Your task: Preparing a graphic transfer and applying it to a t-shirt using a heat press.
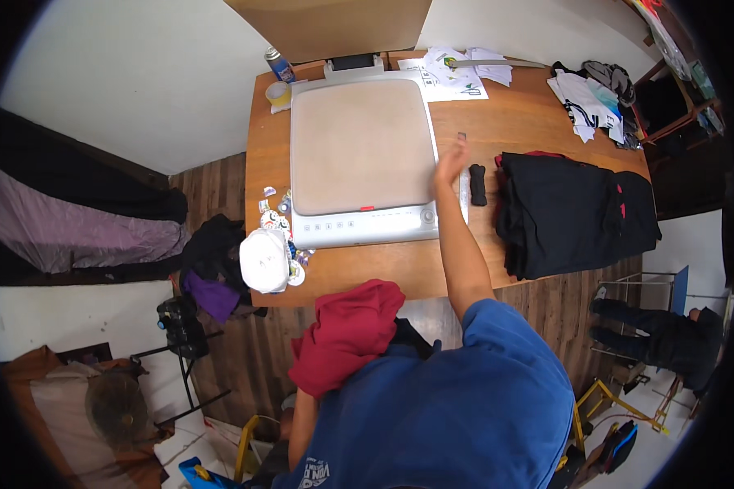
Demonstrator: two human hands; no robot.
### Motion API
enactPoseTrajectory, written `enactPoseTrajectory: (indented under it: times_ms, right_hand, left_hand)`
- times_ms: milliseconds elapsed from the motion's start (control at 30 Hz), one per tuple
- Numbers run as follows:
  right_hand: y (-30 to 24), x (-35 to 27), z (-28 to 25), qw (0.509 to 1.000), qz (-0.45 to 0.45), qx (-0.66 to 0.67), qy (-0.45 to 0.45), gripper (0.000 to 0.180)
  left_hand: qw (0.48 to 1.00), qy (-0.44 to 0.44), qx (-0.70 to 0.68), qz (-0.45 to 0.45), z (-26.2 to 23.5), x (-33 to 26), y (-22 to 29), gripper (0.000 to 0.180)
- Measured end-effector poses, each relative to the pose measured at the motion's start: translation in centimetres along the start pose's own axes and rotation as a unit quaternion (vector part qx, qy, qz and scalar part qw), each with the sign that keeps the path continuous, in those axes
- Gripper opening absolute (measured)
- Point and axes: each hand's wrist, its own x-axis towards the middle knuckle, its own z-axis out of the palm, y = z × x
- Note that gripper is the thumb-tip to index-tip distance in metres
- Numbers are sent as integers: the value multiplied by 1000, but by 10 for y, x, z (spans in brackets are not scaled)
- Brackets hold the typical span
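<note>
A bunched red garment (pixel 347 334) hangs at my left side, in front of the table edge. My left forearm runs up into it, and the cloth hides my left hand, which holds it up. My right hand (pixel 450 165) reaches forward over the right edge of a heat press (pixel 363 147), fingers stretched out and slightly blurred. Just past its fingertips is a small dark piece (pixel 462 136); whether they touch, I cannot tell. The press has a bare beige pad, and its brown upper plate (pixel 334 24) stands raised at the back. A short black roll (pixel 478 186) lies right of the hand.
Folded black garments (pixel 579 216) are stacked on the table's right side. Near the left edge stand a white round bundle (pixel 265 261), scattered stickers (pixel 273 218), a tape roll (pixel 278 96) and a spray can (pixel 279 65). Printed sheets (pixel 457 77) lie behind.
</note>
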Motion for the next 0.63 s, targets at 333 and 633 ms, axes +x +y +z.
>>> enactPoseTrajectory:
  times_ms: [333, 633]
  right_hand:
    - [-61, -135, -195, 818, 214, 76, -528, 50]
    - [-84, -156, -279, 895, 208, 36, -393, 24]
  left_hand:
    - [998, 12, -46, 50, -34, 36, 18, 62]
    - [997, -50, 5, -52, 8, 59, -20, 63]
